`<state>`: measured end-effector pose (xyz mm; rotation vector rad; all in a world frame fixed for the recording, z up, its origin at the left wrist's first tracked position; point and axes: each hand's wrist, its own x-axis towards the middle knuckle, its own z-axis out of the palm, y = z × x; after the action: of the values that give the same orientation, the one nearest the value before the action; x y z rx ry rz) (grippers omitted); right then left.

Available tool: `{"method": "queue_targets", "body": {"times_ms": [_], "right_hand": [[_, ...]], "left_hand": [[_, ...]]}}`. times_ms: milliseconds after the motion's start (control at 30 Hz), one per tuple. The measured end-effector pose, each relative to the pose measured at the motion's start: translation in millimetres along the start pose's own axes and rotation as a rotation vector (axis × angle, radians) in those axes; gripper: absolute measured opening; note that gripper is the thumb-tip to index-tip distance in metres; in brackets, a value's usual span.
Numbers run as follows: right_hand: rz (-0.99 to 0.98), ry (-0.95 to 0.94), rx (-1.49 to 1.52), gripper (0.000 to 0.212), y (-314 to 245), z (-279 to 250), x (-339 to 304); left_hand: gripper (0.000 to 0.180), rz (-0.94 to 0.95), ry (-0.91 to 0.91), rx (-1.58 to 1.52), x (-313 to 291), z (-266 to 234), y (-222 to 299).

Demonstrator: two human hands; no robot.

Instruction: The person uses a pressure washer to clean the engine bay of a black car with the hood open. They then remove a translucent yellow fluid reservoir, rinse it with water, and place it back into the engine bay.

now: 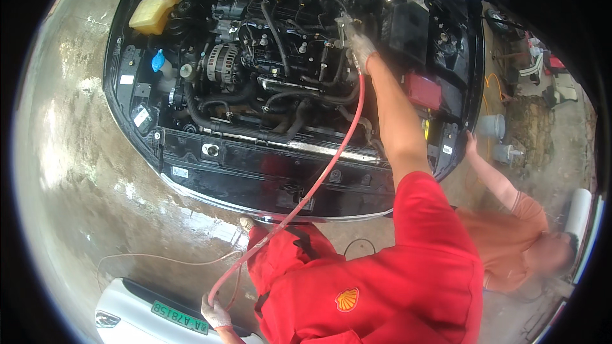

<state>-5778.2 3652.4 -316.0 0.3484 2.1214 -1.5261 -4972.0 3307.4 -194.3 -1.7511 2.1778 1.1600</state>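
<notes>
My right hand [362,51], in a pale glove, is closed around a metal spray gun [346,28] over the right part of the engine [274,44]. From the gun a red hose [306,199] runs down across the front of the car. At the lower left my left hand [215,313], also gloved, is wrapped round that hose and keeps it raised off the floor. The gun's tip points toward the back of the engine bay; whether anything comes out of it I cannot tell.
A person in an orange shirt [516,242] stands to the right, one hand [472,143] on the car's edge. Behind my left hand is a white car [127,309]. A yellowish reservoir [153,14] and blue cap [158,60] sit at the bay's left. Thin hose [159,255] lies across the wet floor.
</notes>
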Motion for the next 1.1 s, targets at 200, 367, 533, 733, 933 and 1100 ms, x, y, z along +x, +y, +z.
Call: {"method": "queue_targets", "body": {"times_ms": [200,367,533,733,933,1100], "right_hand": [[-0.373,0.196,-1.132,0.062,-27.3,11.6,3.9],[-0.338,0.154,-1.499,0.057,-42.5,28.3,0.5],[-0.420,0.175,-1.507,0.056,-35.6,31.6,3.1],[-0.419,0.207,-1.468,0.056,-24.8,29.6,19.2],[-0.419,0.213,-1.390,0.054,-21.7,22.4,23.3],[-0.407,0.185,-1.412,0.055,-28.4,24.6,20.2]], "left_hand": [[0.023,0.087,-0.162,0.102,-6.6,31.5,29.2],[0.024,0.063,-0.233,0.108,-20.4,60.6,54.4],[0.024,0.054,-0.253,0.165,-24.5,64.9,61.7],[0.024,0.054,-0.213,0.096,-21.5,62.6,55.8],[0.022,0.059,-0.183,0.119,-22.1,60.6,45.9],[0.023,0.011,-0.213,0.108,-21.1,56.7,48.4]]}}
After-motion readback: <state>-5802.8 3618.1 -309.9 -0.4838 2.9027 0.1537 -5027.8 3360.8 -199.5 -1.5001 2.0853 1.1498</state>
